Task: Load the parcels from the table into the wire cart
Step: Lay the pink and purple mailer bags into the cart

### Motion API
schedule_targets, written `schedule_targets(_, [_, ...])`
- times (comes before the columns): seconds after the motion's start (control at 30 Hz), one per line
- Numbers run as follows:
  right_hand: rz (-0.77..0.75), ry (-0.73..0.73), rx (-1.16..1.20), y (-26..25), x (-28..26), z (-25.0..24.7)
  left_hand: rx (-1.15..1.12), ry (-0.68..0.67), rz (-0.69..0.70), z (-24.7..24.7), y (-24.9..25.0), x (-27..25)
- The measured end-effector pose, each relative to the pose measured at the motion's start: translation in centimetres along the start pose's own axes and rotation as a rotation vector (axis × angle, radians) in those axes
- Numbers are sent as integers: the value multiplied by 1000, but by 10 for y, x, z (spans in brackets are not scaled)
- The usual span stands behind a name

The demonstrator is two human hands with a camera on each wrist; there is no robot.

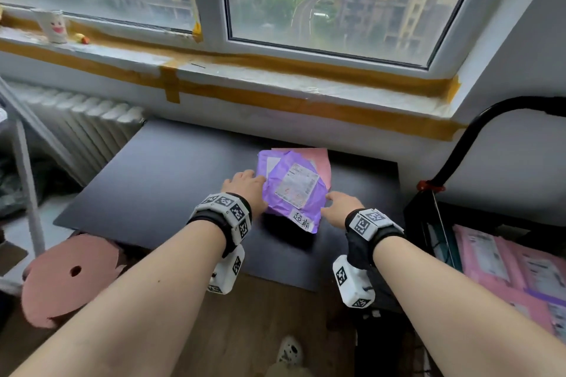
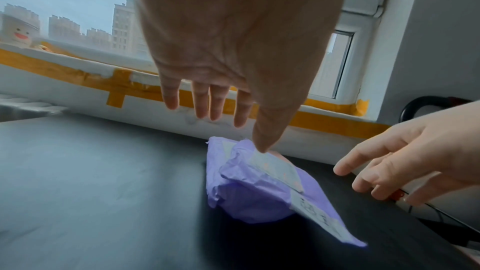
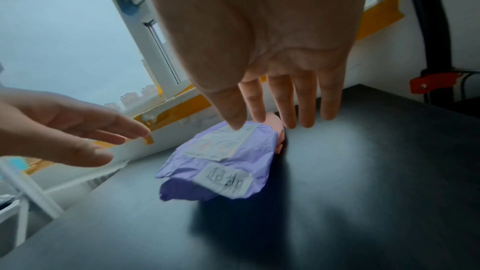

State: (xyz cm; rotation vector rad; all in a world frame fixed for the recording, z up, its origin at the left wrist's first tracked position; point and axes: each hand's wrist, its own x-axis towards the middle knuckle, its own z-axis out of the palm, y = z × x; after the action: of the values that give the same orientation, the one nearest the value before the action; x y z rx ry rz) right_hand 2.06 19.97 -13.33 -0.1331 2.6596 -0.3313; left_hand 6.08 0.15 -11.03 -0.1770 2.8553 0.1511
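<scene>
A: Left hand (image 1: 245, 185) and right hand (image 1: 343, 206) both spread, fingers straight, holding nothing; they flank the top purple parcel (image 1: 295, 190), left at its 9 o'clock, right at 4.

B: It lies on the dark surface (image 1: 171, 180), stacked over a purple and a pink parcel (image 1: 320, 162). Advice: close in from both sides, lift only the top one, then carry toward the wire cart (image 1: 428, 223) at 3 o'clock.
</scene>
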Motion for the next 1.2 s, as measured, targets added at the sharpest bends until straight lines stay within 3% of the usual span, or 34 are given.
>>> schedule_targets(0.23, [71, -57, 78, 0, 78, -22, -39, -89, 24, -9, 17, 85])
schedule_targets(0.4, [139, -118, 197, -2, 102, -21, -131, -187, 2, -3, 20, 116])
schedule_targets(0.53, [190, -65, 287, -2, 115, -31, -203, -187, -42, -4, 19, 132])
schedule_targets(0.7, [202, -13, 397, -7, 119, -44, -298, -180, -61, -10, 14, 140])
schedule_targets(1.0, [109, 84, 625, -27, 100, -61, -489, -53, 47, -45, 0, 123])
schedule_targets(1.2, [-7, 63, 754, -44, 76, -73, -550, 18, 165, -71, -7, 102])
